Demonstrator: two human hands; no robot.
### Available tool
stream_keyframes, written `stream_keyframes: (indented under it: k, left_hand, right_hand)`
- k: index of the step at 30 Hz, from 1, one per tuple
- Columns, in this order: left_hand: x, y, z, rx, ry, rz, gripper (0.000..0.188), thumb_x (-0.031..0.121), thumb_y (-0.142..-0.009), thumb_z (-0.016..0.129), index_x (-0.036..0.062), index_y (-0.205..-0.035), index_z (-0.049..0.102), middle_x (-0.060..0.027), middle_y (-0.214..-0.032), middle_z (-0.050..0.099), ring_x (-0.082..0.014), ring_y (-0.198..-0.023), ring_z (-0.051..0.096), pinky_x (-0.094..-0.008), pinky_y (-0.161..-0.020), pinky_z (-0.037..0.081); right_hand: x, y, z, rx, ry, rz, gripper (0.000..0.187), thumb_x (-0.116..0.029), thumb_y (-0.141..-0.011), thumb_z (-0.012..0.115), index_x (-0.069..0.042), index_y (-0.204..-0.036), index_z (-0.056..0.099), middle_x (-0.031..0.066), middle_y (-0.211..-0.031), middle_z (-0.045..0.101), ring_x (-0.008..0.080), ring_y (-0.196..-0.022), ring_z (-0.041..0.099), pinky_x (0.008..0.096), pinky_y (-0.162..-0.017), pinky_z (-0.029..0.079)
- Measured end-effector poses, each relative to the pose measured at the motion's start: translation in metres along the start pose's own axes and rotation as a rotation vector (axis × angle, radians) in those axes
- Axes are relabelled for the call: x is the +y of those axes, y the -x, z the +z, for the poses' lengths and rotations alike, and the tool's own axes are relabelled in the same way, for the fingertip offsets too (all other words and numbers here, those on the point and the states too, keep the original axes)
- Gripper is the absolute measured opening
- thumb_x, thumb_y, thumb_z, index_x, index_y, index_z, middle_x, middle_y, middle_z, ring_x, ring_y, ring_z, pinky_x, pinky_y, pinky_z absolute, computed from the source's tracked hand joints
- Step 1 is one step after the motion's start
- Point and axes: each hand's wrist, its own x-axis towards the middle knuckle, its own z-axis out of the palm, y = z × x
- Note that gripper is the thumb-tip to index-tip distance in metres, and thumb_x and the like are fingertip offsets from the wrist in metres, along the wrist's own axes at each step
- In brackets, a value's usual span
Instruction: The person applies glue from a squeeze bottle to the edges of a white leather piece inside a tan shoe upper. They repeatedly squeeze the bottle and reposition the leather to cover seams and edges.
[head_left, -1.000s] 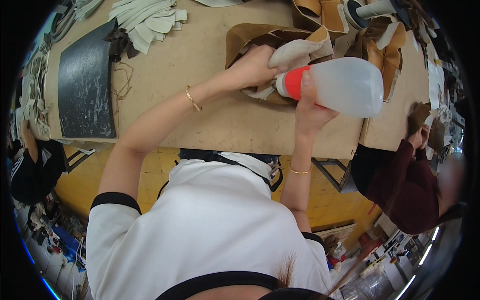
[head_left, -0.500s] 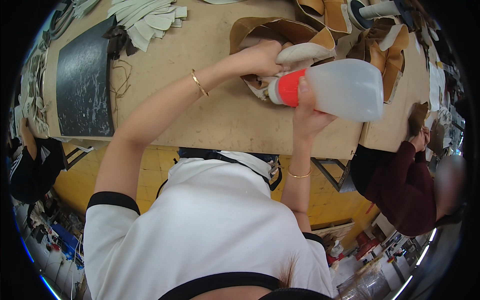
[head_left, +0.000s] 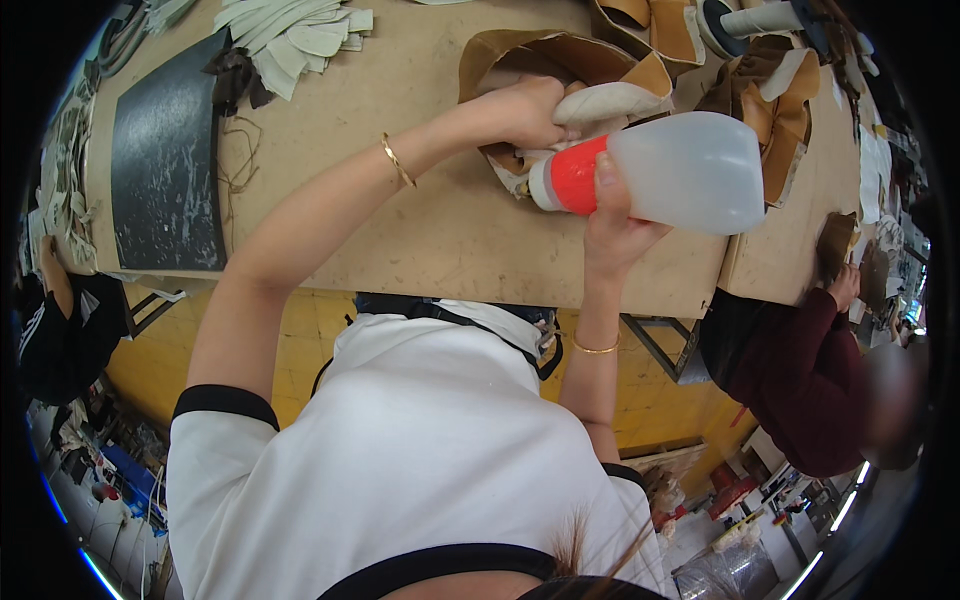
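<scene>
A translucent white squeeze bottle (head_left: pixel 690 170) with a red band and white cap lies nearly sideways in my right hand (head_left: pixel 615 225), which is closed around it. Its capped end points left and slightly down, at the near edge of a brown leather piece (head_left: pixel 500 58) with pale lining. My left hand (head_left: pixel 530 110) reaches into that piece, fingers closed on its pale lining (head_left: pixel 610 103) beside the cap. The leather stands up in a curve around my left hand, and some fingertips are hidden.
More brown leather pieces (head_left: pixel 770 110) lie at the right, near a thread spool (head_left: pixel 760 20). On the left are a dark, scuffed board (head_left: pixel 168 165), pale strips (head_left: pixel 290 35) and tangled string (head_left: pixel 240 165). A co-worker in maroon sleeves (head_left: pixel 800 385) handles brown pieces at the right.
The bottle has shifted slightly left and up, its cap sliding a little along the leather's edge. My left hand stays almost in place. The co-worker's hands at the right have moved slightly.
</scene>
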Motion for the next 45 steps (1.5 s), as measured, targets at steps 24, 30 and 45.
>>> stream_keyframes:
  k: [24,30,45]
  left_hand:
    - [0.023,0.035,-0.031,-0.139,0.004,-0.035,0.063,0.046,-0.071,0.071,-0.0073,-0.102,0.058,-0.0205,-0.092,0.063,-0.0279,-0.085,0.062,-0.0351,-0.075,0.048]
    - [0.016,0.043,-0.043,-0.164,-0.077,0.035,0.062,0.042,-0.07,0.073,-0.0098,-0.099,0.057,-0.0185,-0.093,0.063,-0.024,-0.084,0.061,-0.0332,-0.074,0.048]
    - [-0.019,0.02,0.0,-0.012,0.418,-0.202,0.053,0.04,-0.085,0.061,-0.0079,-0.107,0.054,-0.0124,-0.094,0.061,-0.0156,-0.085,0.056,-0.0286,-0.075,0.046]
  right_hand:
    - [0.006,-0.015,-0.017,0.206,-0.048,0.196,0.035,-0.014,-0.073,0.07,0.005,-0.098,0.055,0.0107,-0.092,0.06,0.0207,-0.082,0.058,0.0335,-0.078,0.046]
    - [0.008,-0.014,-0.014,0.131,0.08,0.05,0.032,-0.016,-0.072,0.071,0.002,-0.094,0.057,0.0086,-0.087,0.061,0.0203,-0.078,0.057,0.0337,-0.077,0.046]
    - [0.004,-0.001,0.002,0.25,-0.076,0.112,0.031,-0.014,-0.073,0.07,0.003,-0.096,0.055,0.0096,-0.091,0.059,0.0213,-0.081,0.056,0.0339,-0.079,0.045]
